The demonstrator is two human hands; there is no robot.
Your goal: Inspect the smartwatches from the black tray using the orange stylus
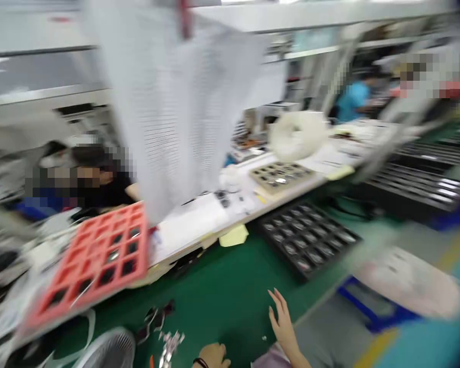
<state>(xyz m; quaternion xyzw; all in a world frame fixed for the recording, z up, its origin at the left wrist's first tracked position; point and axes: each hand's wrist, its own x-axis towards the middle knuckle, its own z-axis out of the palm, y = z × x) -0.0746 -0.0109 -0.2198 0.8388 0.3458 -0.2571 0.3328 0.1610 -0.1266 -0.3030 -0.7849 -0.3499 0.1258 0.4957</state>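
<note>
The whole view is smeared by motion. My right hand (pixel 281 321) reaches over the green mat (pixel 222 291) near the bottom edge, fingers stretched out and apart, holding nothing. My left hand (pixel 213 355) sits at the very bottom with a dark band at the wrist. Its fingers look curled, and whatever is inside them is hidden. A small heap of shiny metal parts (pixel 170 343) lies just left of it. A black tray (pixel 308 237) with rows of pockets lies beyond my right hand.
A red pocketed tray (pixel 95 260) tilts at the left and a beige tray (pixel 281 176) lies on the white bench. Printed sheets (pixel 176 102) hang in front. A fan (pixel 107 350), a yellow note (pixel 233 236) and a blue stool (pixel 368 306) are near. A co-worker (pixel 95 179) sits opposite.
</note>
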